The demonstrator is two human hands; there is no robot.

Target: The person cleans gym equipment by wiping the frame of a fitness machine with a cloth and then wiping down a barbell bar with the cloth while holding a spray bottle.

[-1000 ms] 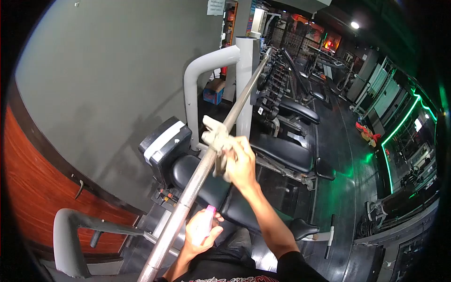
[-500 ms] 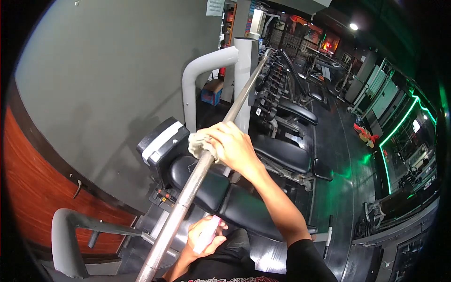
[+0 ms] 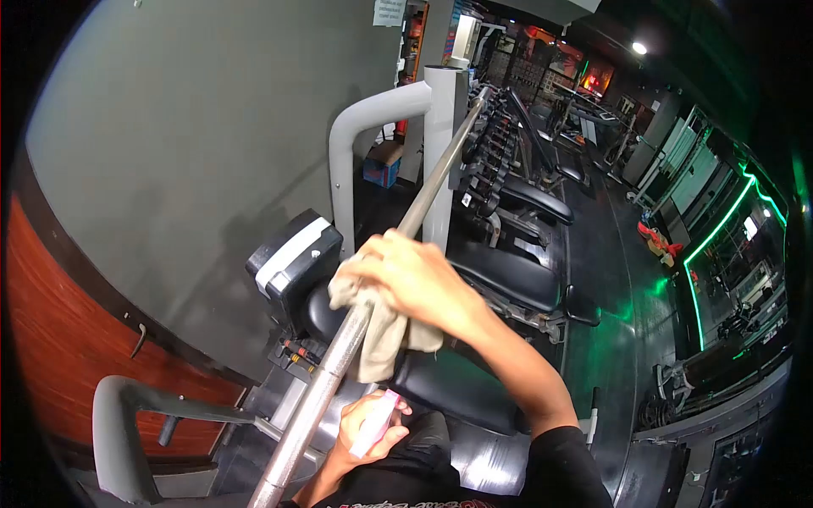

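The right hand [image 3: 415, 275] is curled over a beige cloth [image 3: 383, 343], pressing it around a long metal bar [image 3: 334, 360]; the fingers bend over the top, the palm faces down, and the gap beneath them is hidden. The cloth wraps the bar at the hand, and its loose end hangs down on the near side of the black padded bench [image 3: 457, 389]. The bar runs at a slant, from the lower edge of the view up past a grey upright post [image 3: 440, 152].

Lower down, the left hand [image 3: 357, 433] is closed around a pink and white bottle [image 3: 374, 426] — its pink top points up, and it is held to the right of the bar, apart from it. A black block with a white stripe [image 3: 292, 258] sits left of the bar, beside a curved grey tube [image 3: 341, 161]. Dumbbells [image 3: 487, 182] line a rack beyond the post.
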